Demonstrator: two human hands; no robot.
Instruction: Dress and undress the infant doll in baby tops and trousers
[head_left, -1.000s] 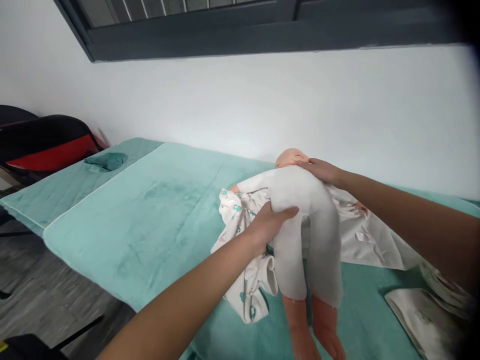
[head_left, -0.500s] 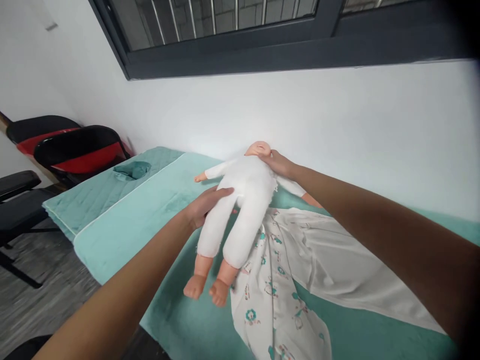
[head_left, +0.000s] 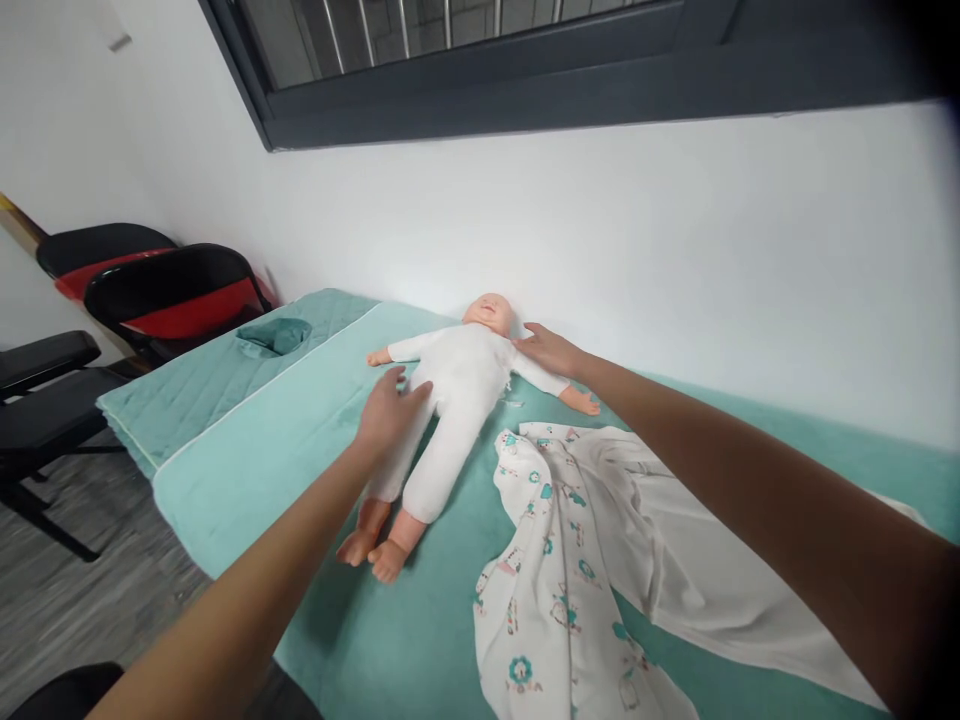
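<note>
On its back on the green bed lies a baby doll [head_left: 465,370] with a white cloth body, its head by the wall and its bare feet toward me. My left hand [head_left: 390,405] is at the doll's hip and upper leg on the left, fingers apart and not wrapped round it. Beside the doll's shoulder, on the right, my right hand [head_left: 551,352] has its fingers stretched out, near the head and upper arm. Whether either hand still touches the doll I cannot tell. A white printed baby garment [head_left: 555,560] lies loosely spread to the right of the doll's legs.
The green padded bed [head_left: 262,440] runs along the white wall, with a face hole [head_left: 274,337] at its left end. Black folding chairs [head_left: 176,300] with red backs and a black armchair [head_left: 52,390] stand at the left. A dark window frame [head_left: 465,95] is above.
The doll has come down onto the bed, slightly left, and its face now shows. Both hands have loosened from it. The garment lies uncovered beside it.
</note>
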